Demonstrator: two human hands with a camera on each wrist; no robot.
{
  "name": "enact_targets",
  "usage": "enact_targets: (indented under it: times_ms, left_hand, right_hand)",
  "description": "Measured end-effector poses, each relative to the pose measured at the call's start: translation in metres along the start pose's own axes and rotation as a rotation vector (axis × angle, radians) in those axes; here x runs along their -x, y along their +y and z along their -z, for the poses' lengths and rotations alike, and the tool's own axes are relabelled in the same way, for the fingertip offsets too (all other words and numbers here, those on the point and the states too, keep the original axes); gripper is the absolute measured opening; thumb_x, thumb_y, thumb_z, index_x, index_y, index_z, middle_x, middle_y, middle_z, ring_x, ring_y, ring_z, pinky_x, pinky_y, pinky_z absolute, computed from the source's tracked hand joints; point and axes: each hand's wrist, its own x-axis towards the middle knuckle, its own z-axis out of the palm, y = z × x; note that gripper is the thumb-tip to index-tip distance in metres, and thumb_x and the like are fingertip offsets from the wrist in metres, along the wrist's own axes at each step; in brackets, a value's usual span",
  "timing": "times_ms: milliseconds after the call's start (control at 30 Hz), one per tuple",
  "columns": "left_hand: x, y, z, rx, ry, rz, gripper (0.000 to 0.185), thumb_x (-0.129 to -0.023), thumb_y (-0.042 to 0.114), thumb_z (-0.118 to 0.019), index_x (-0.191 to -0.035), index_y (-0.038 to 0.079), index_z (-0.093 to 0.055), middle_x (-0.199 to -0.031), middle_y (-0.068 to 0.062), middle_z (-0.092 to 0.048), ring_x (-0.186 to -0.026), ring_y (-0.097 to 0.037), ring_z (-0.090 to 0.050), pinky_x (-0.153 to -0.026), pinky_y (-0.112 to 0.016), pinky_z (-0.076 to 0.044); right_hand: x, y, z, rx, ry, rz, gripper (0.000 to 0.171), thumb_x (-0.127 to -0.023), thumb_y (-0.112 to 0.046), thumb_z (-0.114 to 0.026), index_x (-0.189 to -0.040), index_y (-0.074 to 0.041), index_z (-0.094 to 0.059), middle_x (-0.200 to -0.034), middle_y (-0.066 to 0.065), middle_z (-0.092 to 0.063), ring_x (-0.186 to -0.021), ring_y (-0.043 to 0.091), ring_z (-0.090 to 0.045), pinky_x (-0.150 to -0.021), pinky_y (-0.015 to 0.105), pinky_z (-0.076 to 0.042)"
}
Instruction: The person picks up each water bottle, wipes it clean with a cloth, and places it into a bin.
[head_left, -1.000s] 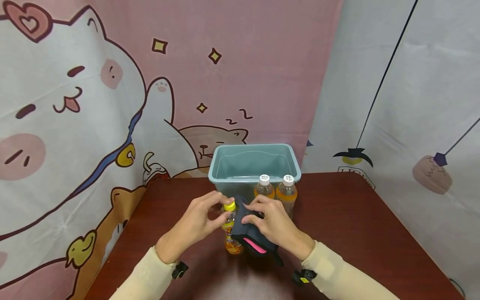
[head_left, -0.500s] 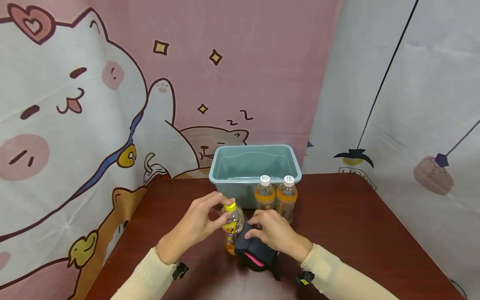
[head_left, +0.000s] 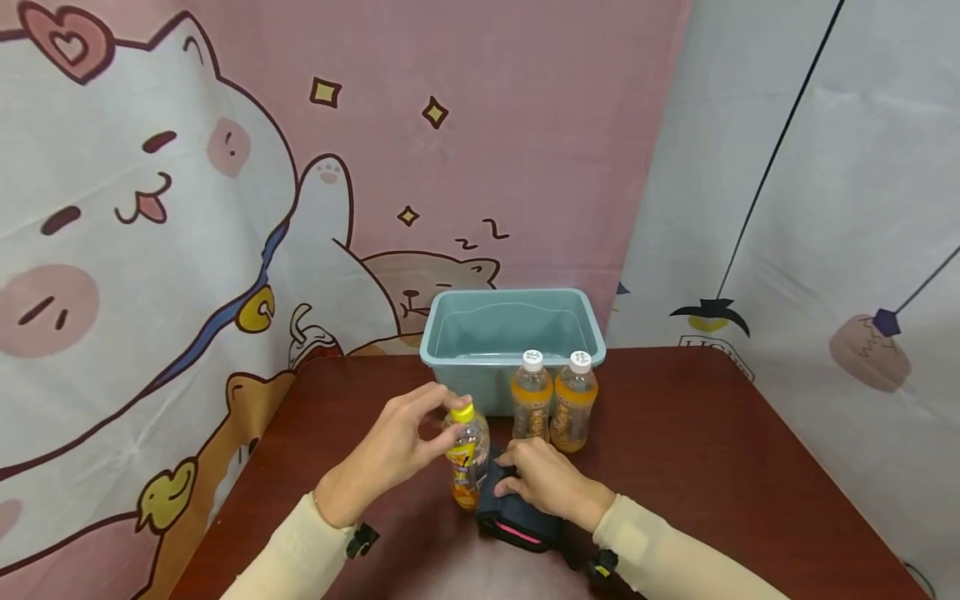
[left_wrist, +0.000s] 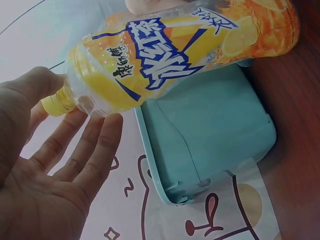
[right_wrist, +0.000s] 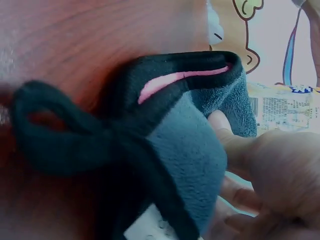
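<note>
My left hand pinches the yellow cap of an iced tea bottle between thumb and fingers. The bottle stands upright on the table, its yellow and orange label facing the left wrist camera. Just to its right, my right hand holds a folded dark grey cloth low over the table. In the right wrist view the cloth is fuzzy with black edging, a pink inner layer showing at the fold. A black hanging loop trails from it, and a white tag shows at its lower edge.
Behind the hands stands a light blue plastic bin. Two white-capped bottles, one on the left and one on the right, stand in front of it. The brown table meets a printed cloth backdrop.
My right hand has brought the cloth down and toward me, away from the white-capped bottles, showing more of them and of the iced tea bottle. The left hand stays on the cap.
</note>
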Motion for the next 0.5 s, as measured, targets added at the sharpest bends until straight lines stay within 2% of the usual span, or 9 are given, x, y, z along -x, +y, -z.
enact_targets:
  times_ms: [200,500]
  left_hand:
    - [0.0000,0.0010,0.0007,-0.006,-0.001,0.016,0.034,-0.098,-0.001,-0.093,-0.125,0.014,-0.078,-0.130,-0.003,-0.081,-0.116,-0.019,-0.083,-0.090,-0.035,-0.073]
    - [-0.0004,0.0028,0.0017,-0.015,-0.011,0.014,0.033,-0.098,0.000,-0.093,-0.124,0.014,-0.078,-0.131,-0.003,-0.081,-0.117,-0.019,-0.083,-0.090,-0.032,-0.073]
  right_hand:
    - [-0.0032,0.0006,-0.0003,-0.004,-0.018,0.016,0.042,-0.094,-0.022,-0.101,-0.128,-0.001,-0.088,-0.117,0.012,-0.088,-0.107,0.025,-0.085,-0.083,0.029,-0.069]
    - [-0.0074,-0.0029,0.0022,-0.033,-0.007,0.010,0.028,-0.095,-0.016,-0.099,-0.120,-0.006,-0.091,-0.112,0.006,-0.091,-0.105,0.017,-0.085,-0.078,0.025,-0.066]
